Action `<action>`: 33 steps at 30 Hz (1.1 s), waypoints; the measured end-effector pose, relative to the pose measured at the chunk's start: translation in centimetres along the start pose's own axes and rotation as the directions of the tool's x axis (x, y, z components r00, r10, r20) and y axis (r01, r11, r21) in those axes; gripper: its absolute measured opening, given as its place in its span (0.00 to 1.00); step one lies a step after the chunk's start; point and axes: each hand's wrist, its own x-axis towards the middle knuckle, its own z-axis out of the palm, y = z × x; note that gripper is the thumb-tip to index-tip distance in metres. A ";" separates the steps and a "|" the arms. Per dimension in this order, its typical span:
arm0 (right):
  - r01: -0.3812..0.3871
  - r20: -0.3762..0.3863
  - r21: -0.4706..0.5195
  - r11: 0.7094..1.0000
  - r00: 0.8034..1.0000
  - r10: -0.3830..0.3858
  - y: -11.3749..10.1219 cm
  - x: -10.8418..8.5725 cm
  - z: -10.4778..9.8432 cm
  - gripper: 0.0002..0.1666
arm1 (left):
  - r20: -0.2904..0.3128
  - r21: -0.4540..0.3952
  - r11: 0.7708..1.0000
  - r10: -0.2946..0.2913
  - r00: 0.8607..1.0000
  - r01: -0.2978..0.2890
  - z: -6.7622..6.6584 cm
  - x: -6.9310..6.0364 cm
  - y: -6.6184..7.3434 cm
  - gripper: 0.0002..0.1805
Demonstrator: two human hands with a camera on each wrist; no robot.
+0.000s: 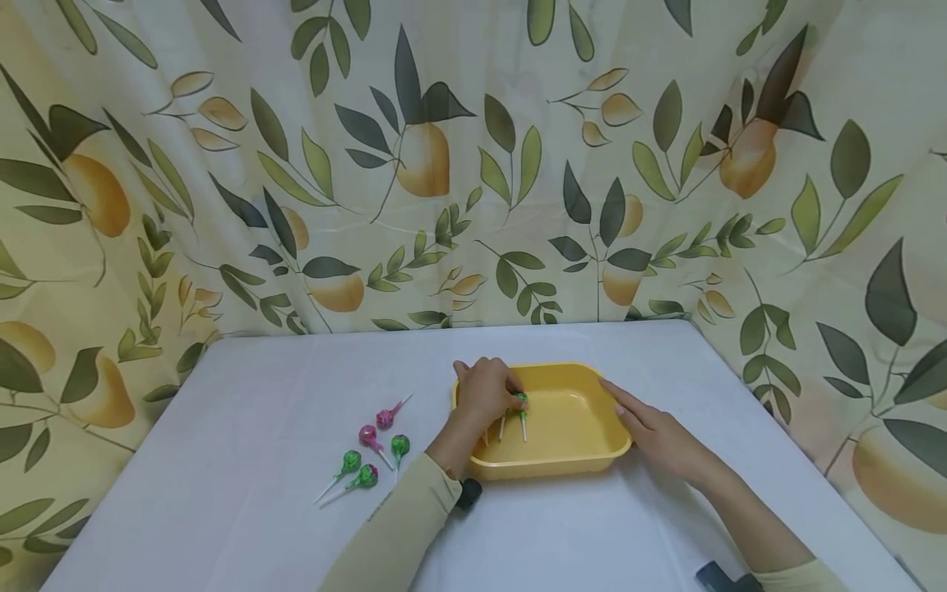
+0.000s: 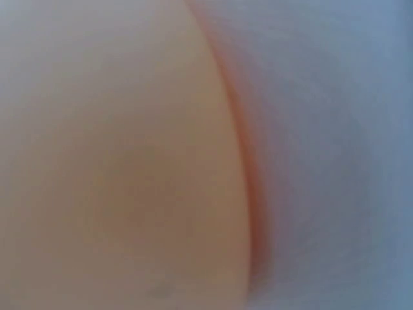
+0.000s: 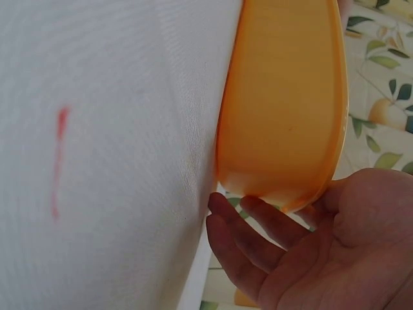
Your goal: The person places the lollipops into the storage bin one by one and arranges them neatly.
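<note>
My left hand (image 1: 484,395) reaches over the left side of a yellow tray (image 1: 570,456) and pinches a green-wrapped lollipop (image 1: 524,403), whose white stick points down toward me. Other lollipop sticks (image 1: 502,427) show beside it in the tray, their heads hidden by the hand. At the tray's right end my right hand (image 1: 662,440) rests with loosely extended fingers against the outer wall. The right wrist view shows those fingers (image 3: 277,223) touching the tray's end (image 3: 284,129). Only a blurred pale surface and white cloth appear in the left wrist view.
Left of the tray, several lollipops lie loose on the white-covered table (image 1: 259,411): pink ones (image 1: 368,435) farther back and green ones (image 1: 367,475) nearer. A leaf-and-fruit patterned curtain (image 1: 459,164) hangs behind the table. A red mark (image 3: 59,161) shows on the cloth.
</note>
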 end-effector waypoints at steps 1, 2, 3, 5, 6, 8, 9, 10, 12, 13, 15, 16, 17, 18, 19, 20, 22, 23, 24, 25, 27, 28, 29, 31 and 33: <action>0.000 -0.001 0.005 1.000 1.000 0.000 0.0 0.0 0.0 0.33 | -0.001 -0.002 1.000 0.000 1.000 0.000 0.1 0.0 0.0 0.10; 0.003 -0.002 0.010 1.000 1.000 -0.003 0.0 -0.1 0.0 0.33 | -0.003 -0.002 1.000 0.001 1.000 -0.001 0.1 0.0 0.0 0.10; 0.004 -0.003 0.014 1.000 1.000 -0.004 0.1 -0.1 0.0 0.33 | -0.004 -0.002 1.000 0.001 1.000 -0.001 0.1 0.1 0.0 0.11; 0.003 -0.002 0.019 1.000 1.000 -0.003 0.1 -0.1 0.0 0.33 | -0.004 -0.001 1.000 0.000 1.000 0.000 0.2 0.1 0.0 0.11; 0.003 -0.001 0.020 1.000 1.000 -0.003 0.1 -0.2 0.0 0.33 | -0.003 -0.001 1.000 -0.001 1.000 0.001 0.2 0.1 -0.1 0.11; 0.004 -0.001 0.022 1.000 1.000 -0.004 0.1 -0.2 0.1 0.33 | -0.002 -0.002 1.000 -0.004 1.000 0.004 0.2 0.1 -0.1 0.12; 0.004 0.000 0.022 1.000 1.000 -0.004 0.1 -0.1 0.1 0.33 | 0.000 -0.007 1.000 -0.006 1.000 0.006 0.2 0.0 -0.1 0.12; 0.006 0.000 0.022 1.000 1.000 -0.006 0.0 -0.1 0.1 0.33 | 0.000 -0.011 1.000 -0.008 1.000 0.008 0.1 0.0 -0.1 0.12; 0.009 -0.001 0.021 1.000 1.000 -0.009 0.0 -0.1 0.1 0.33 | -0.001 -0.024 1.000 -0.010 1.000 0.010 0.0 0.0 -0.1 0.12; 0.010 -0.003 0.020 1.000 1.000 -0.010 0.1 -0.1 0.1 0.33 | -0.001 -0.029 1.000 -0.012 1.000 0.012 -0.1 0.0 -0.1 0.12; 0.012 -0.001 0.015 1.000 1.000 -0.012 0.1 0.0 0.0 0.33 | -0.008 -0.046 0.999 -0.012 1.000 0.012 -0.3 0.0 -0.2 0.12; 0.013 -0.001 0.014 1.000 1.000 -0.013 0.1 0.1 0.0 0.33 | -0.012 -0.053 0.999 -0.011 1.000 0.011 -0.4 -0.1 -0.2 0.12; 0.012 -0.002 0.013 1.000 1.000 -0.012 0.2 0.1 -0.1 0.33 | -0.015 -0.062 0.998 -0.011 1.000 0.010 -0.4 -0.1 -0.2 0.13; 0.015 0.000 0.009 1.000 1.000 -0.015 0.2 0.1 -0.1 0.33 | -0.017 -0.064 0.998 -0.010 1.000 0.009 -0.5 -0.1 -0.2 0.13; 0.014 0.000 0.010 1.000 1.000 -0.014 0.2 0.2 -0.1 0.33 | -0.020 -0.069 0.998 -0.007 1.000 0.006 -0.6 -0.1 -0.2 0.13; 0.016 0.001 0.008 1.000 1.000 -0.016 0.2 0.2 -0.1 0.33 | -0.023 -0.074 0.997 -0.004 1.000 0.002 -0.7 -0.1 -0.3 0.14; 0.014 0.002 0.009 1.000 1.000 -0.014 0.2 0.2 -0.2 0.33 | -0.023 -0.077 0.997 -0.002 1.000 0.000 -0.9 -0.1 -0.3 0.14; 0.011 0.002 0.011 1.000 1.000 -0.011 0.2 0.2 -0.2 0.33 | -0.025 -0.078 0.997 0.000 1.000 -0.002 -1.0 -0.1 -0.3 0.14; 0.014 0.004 0.009 1.000 1.000 -0.014 0.1 0.2 -0.2 0.33 | -0.025 -0.082 0.997 -0.001 1.000 -0.001 -1.1 -0.2 -0.3 0.15; 0.010 0.004 0.014 1.000 1.000 -0.010 0.1 0.2 -0.2 0.33 | -0.024 -0.088 0.996 -0.006 1.000 0.004 -1.2 -0.2 -0.3 0.15; 0.010 0.005 0.010 1.000 1.000 -0.010 0.2 0.2 -0.2 0.33 | -0.028 -0.105 0.994 -0.017 0.999 0.014 -1.5 -0.2 -0.3 0.16; 0.014 0.004 0.008 1.000 1.000 -0.014 0.1 0.1 -0.2 0.33 | -0.032 -0.117 0.993 -0.023 0.999 0.019 -1.7 -0.2 -0.3 0.16; 0.014 0.002 0.010 1.000 1.000 -0.014 0.2 0.1 -0.2 0.33 | -0.035 -0.128 0.991 -0.030 0.999 0.025 -1.9 -0.1 -0.4 0.16; 0.017 -0.001 0.009 1.000 1.000 -0.017 0.2 0.1 -0.1 0.33 | -0.037 -0.148 0.988 -0.043 0.998 0.037 -2.4 -0.2 -0.5 0.16; 0.016 -0.004 0.012 1.000 1.000 -0.016 0.2 0.1 -0.1 0.33 | -0.037 -0.172 0.984 -0.051 0.998 0.044 -2.8 -0.4 -0.9 0.15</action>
